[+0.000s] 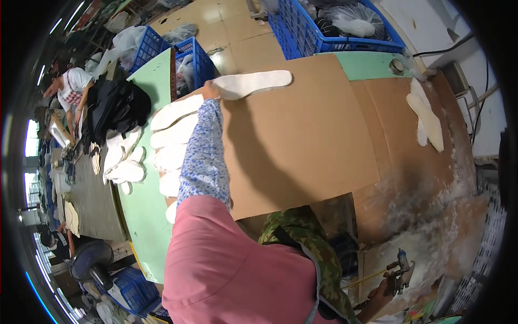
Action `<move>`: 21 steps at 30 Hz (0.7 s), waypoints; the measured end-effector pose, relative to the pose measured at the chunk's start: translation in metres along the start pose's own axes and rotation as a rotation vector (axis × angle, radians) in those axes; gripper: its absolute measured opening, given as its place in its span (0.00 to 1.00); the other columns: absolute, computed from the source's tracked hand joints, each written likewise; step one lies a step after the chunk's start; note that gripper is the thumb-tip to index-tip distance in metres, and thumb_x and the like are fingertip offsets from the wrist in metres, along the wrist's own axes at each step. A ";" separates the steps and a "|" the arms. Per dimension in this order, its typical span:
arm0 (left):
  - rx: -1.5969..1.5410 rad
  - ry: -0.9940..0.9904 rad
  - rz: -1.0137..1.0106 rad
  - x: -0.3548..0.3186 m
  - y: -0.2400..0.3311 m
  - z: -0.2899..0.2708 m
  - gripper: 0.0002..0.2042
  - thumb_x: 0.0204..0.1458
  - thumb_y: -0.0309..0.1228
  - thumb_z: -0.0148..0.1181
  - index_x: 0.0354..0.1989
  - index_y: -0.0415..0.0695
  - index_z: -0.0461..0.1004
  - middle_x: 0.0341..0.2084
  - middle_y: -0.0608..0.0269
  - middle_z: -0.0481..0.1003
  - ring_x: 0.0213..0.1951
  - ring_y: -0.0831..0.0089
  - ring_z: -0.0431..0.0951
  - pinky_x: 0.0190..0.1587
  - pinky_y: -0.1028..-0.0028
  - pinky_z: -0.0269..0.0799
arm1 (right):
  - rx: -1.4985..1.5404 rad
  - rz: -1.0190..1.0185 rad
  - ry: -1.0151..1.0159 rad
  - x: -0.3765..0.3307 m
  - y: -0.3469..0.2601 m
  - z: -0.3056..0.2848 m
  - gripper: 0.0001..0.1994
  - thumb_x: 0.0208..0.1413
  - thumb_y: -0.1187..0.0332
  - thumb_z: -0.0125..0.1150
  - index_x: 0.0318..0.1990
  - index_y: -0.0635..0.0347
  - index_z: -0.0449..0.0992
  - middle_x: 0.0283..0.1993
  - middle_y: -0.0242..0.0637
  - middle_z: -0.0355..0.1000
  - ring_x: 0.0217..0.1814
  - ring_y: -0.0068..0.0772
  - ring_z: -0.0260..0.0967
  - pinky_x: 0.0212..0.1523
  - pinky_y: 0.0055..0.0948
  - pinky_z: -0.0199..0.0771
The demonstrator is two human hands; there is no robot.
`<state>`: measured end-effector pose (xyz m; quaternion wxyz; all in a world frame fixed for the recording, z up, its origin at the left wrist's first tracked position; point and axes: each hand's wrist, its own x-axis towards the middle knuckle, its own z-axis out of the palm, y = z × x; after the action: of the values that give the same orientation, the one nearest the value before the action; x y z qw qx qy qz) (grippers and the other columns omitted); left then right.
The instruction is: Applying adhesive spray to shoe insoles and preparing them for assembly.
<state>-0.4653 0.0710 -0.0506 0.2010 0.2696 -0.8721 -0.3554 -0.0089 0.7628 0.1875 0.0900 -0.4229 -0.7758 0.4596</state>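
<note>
left hand [209,89] arm outstretched, grips white insole [252,83] | right hand [384,289] low, clutches spray gun [401,269] | cardboard sheet [302,140] on green table [144,200], blue crates [324,32] behind

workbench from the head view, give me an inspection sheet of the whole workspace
surface: brown cardboard sheet over a green workbench, white dusty residue at its right end
job's things: white insole at the far edge of the cardboard; spray gun low right
clutter: row of white insoles left of the arm, another pile further left, two more insoles far right
grips: left hand on the white insole; right hand around the spray gun
cables: black cable along the right wall
surroundings: blue crates holding plastic bags, other people working at left
</note>
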 end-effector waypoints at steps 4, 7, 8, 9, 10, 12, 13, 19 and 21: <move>0.368 0.021 -0.018 -0.029 0.021 -0.010 0.24 0.42 0.27 0.59 0.53 0.45 0.69 0.43 0.43 0.70 0.47 0.46 0.73 0.47 0.58 0.71 | -0.051 -0.012 0.032 -0.010 -0.028 0.019 0.11 0.61 0.68 0.54 0.48 0.62 0.74 0.19 0.24 0.60 0.12 0.11 0.46 0.12 0.19 0.42; 0.633 0.021 -0.039 -0.058 0.048 -0.022 0.28 0.42 0.25 0.61 0.57 0.48 0.65 0.43 0.48 0.65 0.47 0.51 0.70 0.43 0.56 0.71 | -0.043 0.048 -0.044 0.001 -0.016 0.013 0.15 0.59 0.74 0.51 0.53 0.66 0.69 0.46 0.32 0.73 0.12 0.11 0.48 0.11 0.16 0.46; 0.647 0.097 -0.027 -0.063 0.052 -0.029 0.30 0.40 0.25 0.63 0.56 0.52 0.64 0.42 0.54 0.65 0.48 0.54 0.68 0.43 0.55 0.68 | -0.040 0.047 -0.050 0.002 -0.015 0.013 0.15 0.59 0.74 0.51 0.53 0.66 0.69 0.46 0.32 0.73 0.12 0.11 0.48 0.11 0.16 0.46; 0.650 0.104 -0.023 -0.065 0.055 -0.034 0.30 0.40 0.25 0.63 0.56 0.52 0.64 0.42 0.54 0.65 0.48 0.54 0.68 0.43 0.55 0.68 | -0.031 0.048 -0.059 0.004 -0.016 0.013 0.15 0.59 0.74 0.51 0.53 0.66 0.69 0.46 0.32 0.73 0.12 0.10 0.49 0.11 0.16 0.46; 0.659 0.123 0.070 -0.067 0.056 -0.039 0.27 0.40 0.25 0.61 0.54 0.53 0.66 0.42 0.55 0.65 0.49 0.55 0.67 0.45 0.54 0.66 | -0.024 0.049 -0.066 0.005 -0.017 0.014 0.15 0.59 0.75 0.51 0.53 0.66 0.69 0.47 0.32 0.73 0.13 0.10 0.49 0.11 0.15 0.46; 0.618 0.180 0.186 -0.068 0.059 -0.040 0.18 0.43 0.26 0.59 0.45 0.56 0.71 0.42 0.60 0.66 0.50 0.56 0.65 0.50 0.51 0.60 | 0.004 0.040 -0.063 0.004 -0.016 0.014 0.15 0.58 0.75 0.50 0.53 0.66 0.69 0.46 0.32 0.73 0.13 0.10 0.50 0.11 0.15 0.46; 0.615 0.177 0.194 -0.068 0.059 -0.043 0.18 0.43 0.26 0.59 0.45 0.56 0.71 0.42 0.60 0.66 0.50 0.56 0.65 0.50 0.51 0.60 | 0.028 0.030 -0.059 0.004 -0.016 0.013 0.15 0.58 0.75 0.50 0.53 0.66 0.69 0.46 0.32 0.73 0.13 0.10 0.50 0.11 0.15 0.46; 0.777 0.290 0.005 -0.064 0.079 -0.023 0.11 0.51 0.38 0.52 0.41 0.52 0.75 0.46 0.59 0.69 0.52 0.58 0.66 0.49 0.51 0.61 | 0.120 0.030 0.035 0.005 -0.008 0.000 0.15 0.57 0.74 0.52 0.52 0.64 0.70 0.42 0.31 0.74 0.14 0.10 0.49 0.12 0.16 0.45; 0.661 0.257 0.162 -0.069 0.087 -0.012 0.10 0.52 0.34 0.49 0.40 0.51 0.75 0.42 0.57 0.71 0.48 0.56 0.70 0.45 0.51 0.65 | 0.118 0.058 0.055 0.016 0.012 -0.015 0.14 0.56 0.73 0.54 0.50 0.63 0.72 0.40 0.30 0.74 0.15 0.10 0.50 0.13 0.16 0.45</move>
<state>-0.4341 0.1600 0.0098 0.2387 0.2925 -0.9260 -0.0006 -0.0043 0.7863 0.1825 0.1227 -0.4519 -0.7319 0.4951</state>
